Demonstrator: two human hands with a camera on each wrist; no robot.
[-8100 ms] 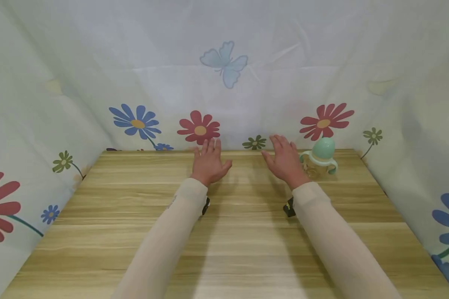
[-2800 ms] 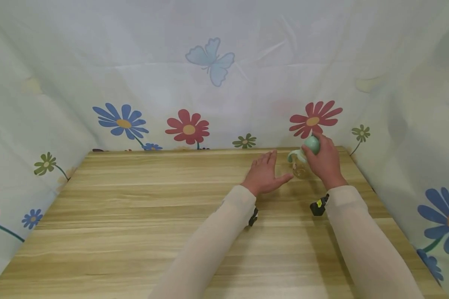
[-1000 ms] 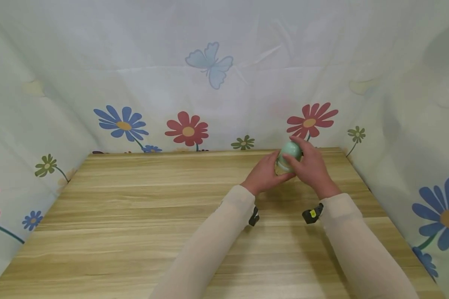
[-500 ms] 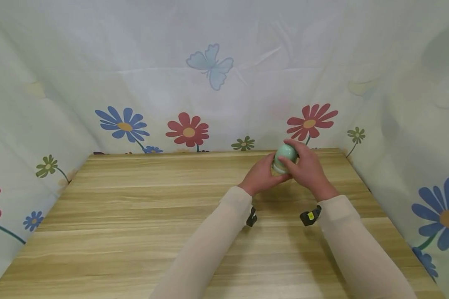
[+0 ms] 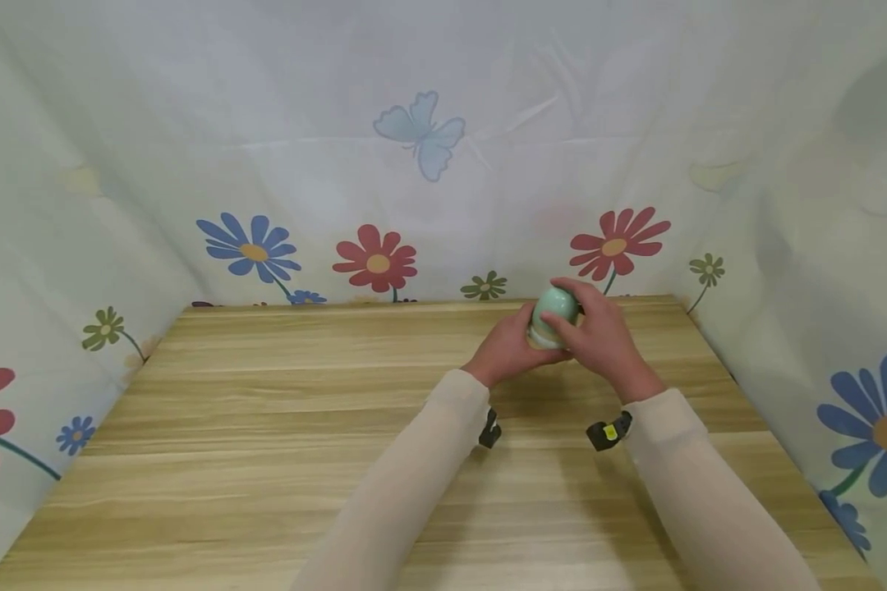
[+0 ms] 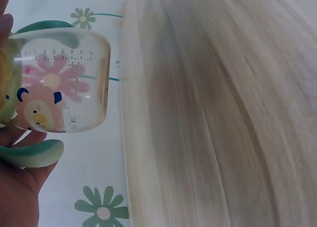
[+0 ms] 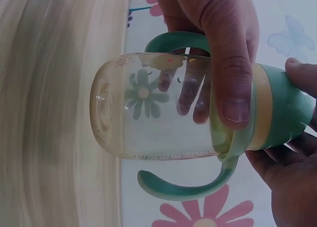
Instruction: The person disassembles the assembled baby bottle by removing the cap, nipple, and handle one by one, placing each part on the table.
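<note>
A baby bottle (image 7: 143,130) with a clear body, green side handles (image 7: 183,190) and a rounded mint-green cap (image 5: 558,304) is held above the table. In the left wrist view, the bottle's body (image 6: 64,78) shows measuring marks and a cartoon animal. My left hand (image 5: 508,349) grips the bottle around its collar, its thumb lying across the front in the right wrist view. Fingers and thumb of my right hand (image 5: 608,338) clasp the cap from the right. The cap sits on the bottle. From the head view, my hands hide most of the clear body.
A wood-grain table (image 5: 266,460) spreads beneath both arms. White cloth (image 5: 303,98) printed with flowers and a butterfly hangs behind it and at both sides. Small black wrist devices (image 5: 609,431) sit under the sleeve cuffs.
Earlier the bottle stood at the right with both hands open. My right hand then took the cap and my left gripped the bottle. Lately both hands and the bottle have shifted slightly left.
</note>
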